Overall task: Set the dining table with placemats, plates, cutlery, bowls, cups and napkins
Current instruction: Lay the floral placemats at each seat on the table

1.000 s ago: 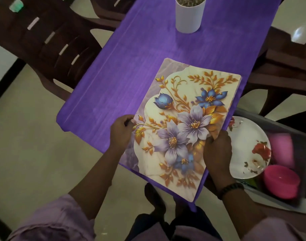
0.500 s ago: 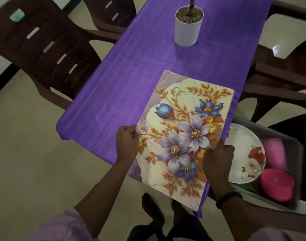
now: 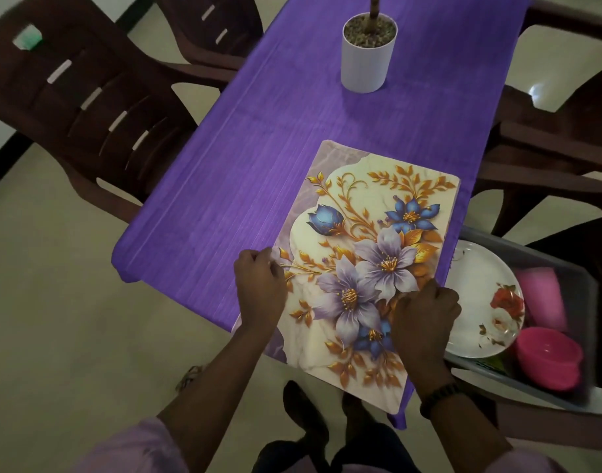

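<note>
A floral placemat (image 3: 368, 254), cream with purple, blue and gold flowers, lies on the purple tablecloth (image 3: 258, 172) at the table's near right corner, its near end hanging past the edge. My left hand (image 3: 258, 288) pinches its left edge. On the right edge my right hand (image 3: 426, 319) grips the mat with curled fingers. A grey bin (image 3: 576, 285) to the right holds a white plate with red flowers (image 3: 480, 302), a pink bowl (image 3: 549, 360) and a pink cup (image 3: 542, 295).
A white pot with a plant stem (image 3: 366, 59) stands on the table farther back. Dark brown plastic chairs stand on the left (image 3: 81, 107) and on the right (image 3: 549, 148). My feet (image 3: 306, 418) show below the table edge.
The placemat has shifted a little farther onto the table and straightened, both hands still holding its edges. The view tilted so that more of the pot shows.
</note>
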